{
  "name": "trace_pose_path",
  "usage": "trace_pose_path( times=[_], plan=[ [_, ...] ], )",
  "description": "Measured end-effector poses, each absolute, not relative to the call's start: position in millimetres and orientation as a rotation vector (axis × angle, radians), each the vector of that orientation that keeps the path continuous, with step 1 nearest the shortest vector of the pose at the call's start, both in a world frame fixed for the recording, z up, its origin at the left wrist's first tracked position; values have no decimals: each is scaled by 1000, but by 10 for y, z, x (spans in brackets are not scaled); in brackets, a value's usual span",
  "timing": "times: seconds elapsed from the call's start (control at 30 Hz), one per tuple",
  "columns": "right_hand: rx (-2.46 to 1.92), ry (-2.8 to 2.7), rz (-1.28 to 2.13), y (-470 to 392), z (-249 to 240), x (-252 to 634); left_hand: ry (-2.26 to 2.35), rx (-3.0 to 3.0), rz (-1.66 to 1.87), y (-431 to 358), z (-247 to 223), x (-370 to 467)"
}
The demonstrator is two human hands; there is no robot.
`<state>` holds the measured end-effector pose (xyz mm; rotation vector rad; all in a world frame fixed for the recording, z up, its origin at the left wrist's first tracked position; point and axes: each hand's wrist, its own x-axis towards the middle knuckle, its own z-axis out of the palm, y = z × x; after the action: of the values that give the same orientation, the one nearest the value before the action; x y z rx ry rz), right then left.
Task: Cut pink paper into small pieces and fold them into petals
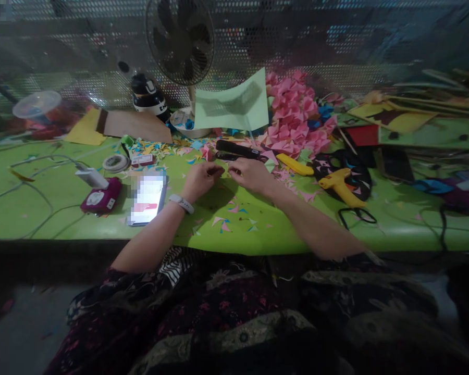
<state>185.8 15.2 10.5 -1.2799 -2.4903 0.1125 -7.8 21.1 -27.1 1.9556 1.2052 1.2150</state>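
Note:
My left hand point(202, 179), with a white band point(182, 203) at the wrist, is over the middle of the green table. Its fingers are curled together in a pinch. Close by on the right, my right hand point(250, 175) is pinched too, its fingertips pointing toward the left hand's. Whatever either hand holds, if anything, is too small and dim to make out. Just behind the hands lie a dark-handled tool point(238, 149) and a folded pink paper piece point(206, 152). Small paper scraps point(222, 225) are scattered in front of them.
A lit phone point(147, 198) and a purple box with a plugged-in charger point(101, 198) are at left. Folded pink papers point(297, 114) are heaped behind, beside a green sheet point(234, 107) and a fan point(180, 39). A yellow glue gun point(344, 186) lies right.

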Motion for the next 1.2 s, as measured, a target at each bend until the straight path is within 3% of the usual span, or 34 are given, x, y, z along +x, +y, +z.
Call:
trace_pose_path(
  times=[0.13,0.43,0.63,0.8,1.03,1.2],
  plan=[
    [-1368,-2529,198,234,215,1996,1278,1953,1151,218,-251,-96],
    [-1490,-2660,38,589,310,2902,1329,1859,1193,216,-213,-104],
    [-1696,-2556,104,708,178,2873,1269,1876,1221,217,-217,-117],
    [-1663,-2413,154,573,389,2782,1243,1916,1216,210,-209,-117],
    [-1270,-2006,1001,325,502,2337,1101,1874,1215,97,-152,-31],
    [-1241,-1728,1269,270,397,2082,1003,1776,1209,4,-61,10]
  ],
)
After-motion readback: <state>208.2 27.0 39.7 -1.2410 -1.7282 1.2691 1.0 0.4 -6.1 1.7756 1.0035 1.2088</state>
